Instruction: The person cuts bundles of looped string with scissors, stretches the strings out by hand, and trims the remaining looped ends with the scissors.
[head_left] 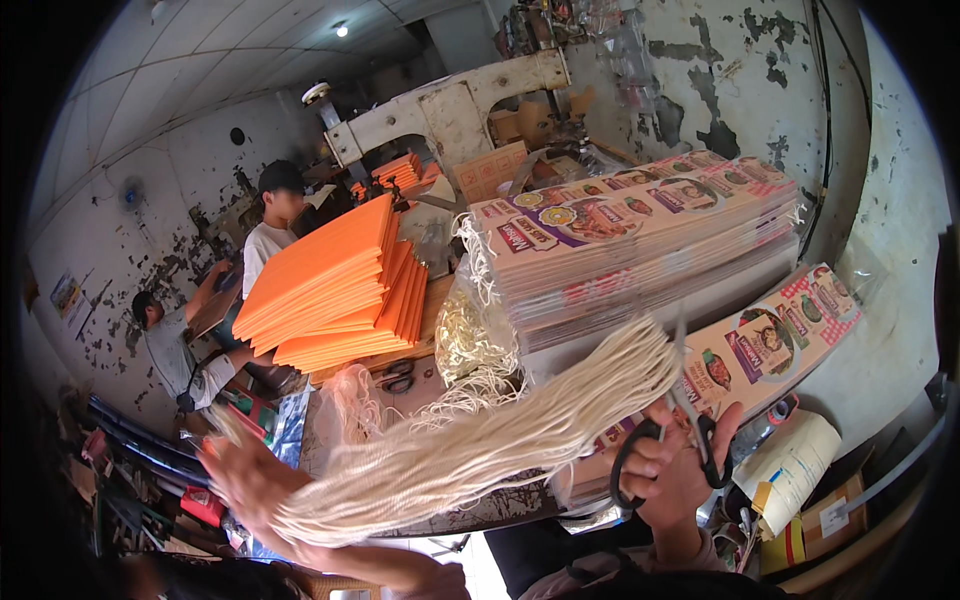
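Observation:
A long bundle of cream cords [480, 430] stretches across in front of me, over the table. My left hand [250, 480], somewhat smeared by motion, grips its left end. At the bundle's right end, the loose cord tips lie beside the blades of a pair of scissors [713, 440] with black handles. My right hand [675, 480] has its fingers in those handles, and the blades point up and stand apart. Behind the bundle, more cream cords [470, 392] lie tangled on the table, next to a clear bag of pale yellowish strands [470, 330].
Orange folded sheets [320, 290] are stacked at the left. Tall piles of printed cardboard [640, 240] stand at the right, with another printed stack [770, 345] in front. Another pair of scissors [398, 378] lies behind the cords. Two people [270, 225] are at the far left.

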